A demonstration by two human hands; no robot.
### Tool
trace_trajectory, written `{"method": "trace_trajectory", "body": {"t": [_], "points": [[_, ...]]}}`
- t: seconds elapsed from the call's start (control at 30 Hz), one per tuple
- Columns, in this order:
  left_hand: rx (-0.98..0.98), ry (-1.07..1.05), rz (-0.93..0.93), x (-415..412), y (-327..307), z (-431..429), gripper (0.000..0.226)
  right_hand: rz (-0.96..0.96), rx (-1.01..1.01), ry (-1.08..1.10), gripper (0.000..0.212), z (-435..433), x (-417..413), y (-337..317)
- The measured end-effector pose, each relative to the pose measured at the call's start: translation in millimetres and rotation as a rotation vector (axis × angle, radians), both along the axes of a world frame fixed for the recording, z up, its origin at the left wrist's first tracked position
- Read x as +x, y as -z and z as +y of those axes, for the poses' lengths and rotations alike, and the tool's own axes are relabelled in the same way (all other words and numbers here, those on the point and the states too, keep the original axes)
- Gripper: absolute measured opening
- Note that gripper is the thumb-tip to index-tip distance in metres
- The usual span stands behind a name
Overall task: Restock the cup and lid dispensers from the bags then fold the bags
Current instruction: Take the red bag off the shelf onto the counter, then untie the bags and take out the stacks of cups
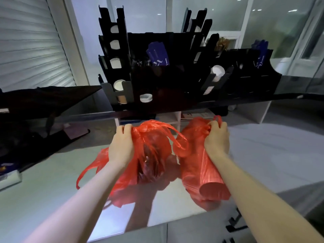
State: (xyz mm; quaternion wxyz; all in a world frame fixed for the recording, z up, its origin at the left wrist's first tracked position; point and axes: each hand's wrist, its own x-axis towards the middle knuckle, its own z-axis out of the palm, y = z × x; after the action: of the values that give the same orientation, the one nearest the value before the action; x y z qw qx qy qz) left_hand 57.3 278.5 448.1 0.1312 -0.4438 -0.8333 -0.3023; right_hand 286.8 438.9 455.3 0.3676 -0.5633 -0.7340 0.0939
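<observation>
Two red plastic bags lie on a glossy counter in front of me. My left hand (121, 146) grips the gathered top of the left bag (152, 160), which holds a dark rounded stack. My right hand (217, 139) is closed on the handles of the right bag (198, 165), stretched over a long stack of cups. Beyond the counter, on a black shelf, stands a black dispenser (122, 67) with slots showing white lids and cups. A second black dispenser (217, 72) with white lids stands to its right.
The grey reflective counter (52, 190) spreads left and right of the bags. Blue packets (157, 57) stick up inside the black organiser. A black cloth-like object (35, 120) lies at the left. White shelving (254, 111) sits under the black shelf, with windows behind.
</observation>
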Motion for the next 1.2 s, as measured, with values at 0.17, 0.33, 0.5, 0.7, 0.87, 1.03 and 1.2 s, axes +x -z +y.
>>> {"method": "trace_trajectory", "body": {"t": [0.17, 0.33, 0.5, 0.7, 0.87, 1.03, 1.2], "points": [[0.123, 0.068, -0.208, -9.9, 18.0, 28.3, 0.023, 0.034, 0.017, 0.062, 0.034, 31.0, -3.6, 12.0], [0.104, 0.152, -0.319, -11.6, 31.0, 60.7, 0.035, -0.106, -0.014, 0.025, 0.038, 47.6, -10.3, 15.5], [0.032, 0.297, -0.425, 8.6, 38.0, 68.4, 0.051, -0.667, -0.109, -0.072, 0.037, 27.1, -19.8, 7.0], [0.124, 0.391, -0.595, 18.5, 40.0, 65.4, 0.037, -0.786, 0.069, -0.22, 0.028, 11.8, -39.3, -37.3], [0.211, 0.309, -0.618, 15.9, 39.1, 61.3, 0.038, -0.429, 0.106, -0.557, 0.023, 10.0, -54.1, -35.9], [0.21, 0.333, -0.605, 20.0, 38.3, 53.3, 0.054, -0.37, -0.042, -0.881, 0.038, 18.1, -76.3, -14.2], [0.261, 0.294, -0.619, 13.2, 41.0, 35.2, 0.056, -0.521, -0.22, -1.042, 0.043, 10.8, -98.8, 7.2]]}}
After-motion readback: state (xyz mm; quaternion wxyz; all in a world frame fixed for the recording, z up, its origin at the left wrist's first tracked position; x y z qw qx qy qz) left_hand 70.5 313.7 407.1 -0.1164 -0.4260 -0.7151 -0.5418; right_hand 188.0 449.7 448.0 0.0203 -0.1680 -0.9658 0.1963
